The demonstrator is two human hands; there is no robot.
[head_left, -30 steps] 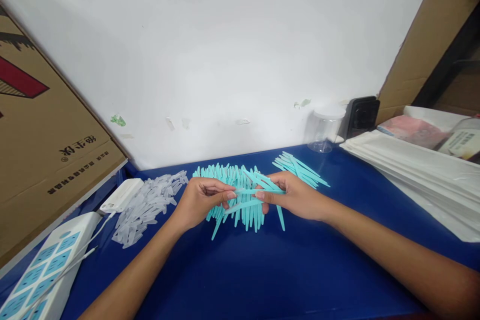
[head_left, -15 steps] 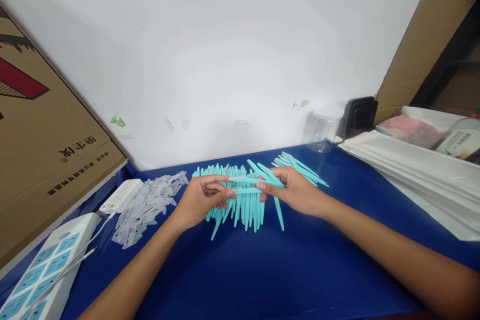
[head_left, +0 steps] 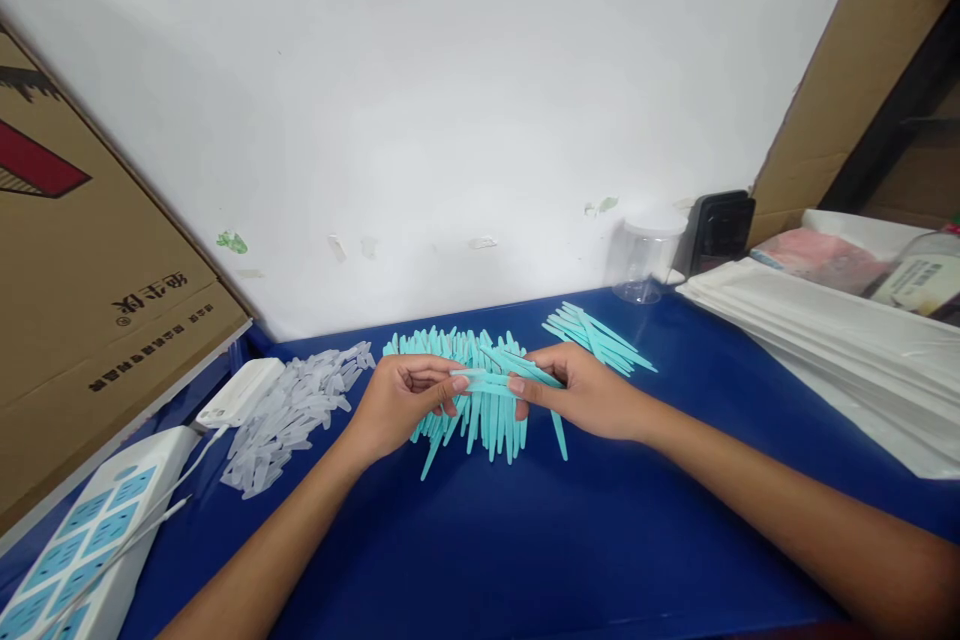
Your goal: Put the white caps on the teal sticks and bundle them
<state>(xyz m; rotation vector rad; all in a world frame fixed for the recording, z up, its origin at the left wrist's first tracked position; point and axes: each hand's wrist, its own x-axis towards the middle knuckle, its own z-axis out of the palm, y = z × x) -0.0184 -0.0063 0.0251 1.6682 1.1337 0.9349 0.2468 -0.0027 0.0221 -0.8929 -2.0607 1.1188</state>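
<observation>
My left hand [head_left: 397, 400] and my right hand [head_left: 581, 388] meet over a row of teal plastic sticks [head_left: 480, 410] lying on the blue table [head_left: 525, 540]. Both hands pinch teal sticks [head_left: 491, 378] held level between the fingertips; my right hand also grips a few more that fan out past its fingers. A pile of clear plastic caps [head_left: 292, 410] lies left of my left hand. A smaller heap of teal sticks [head_left: 600, 335] lies behind my right hand.
A white power strip [head_left: 82, 535] and a white charger [head_left: 240, 392] lie at the left, below a leaning cardboard box [head_left: 82, 300]. A clear jar [head_left: 643, 260] and a black object [head_left: 720, 228] stand by the wall. White bags [head_left: 832, 340] are stacked at the right.
The hands have drawn slightly closer together, and the sticks between the fingertips have shifted a little lower. The piles on the table have not moved.
</observation>
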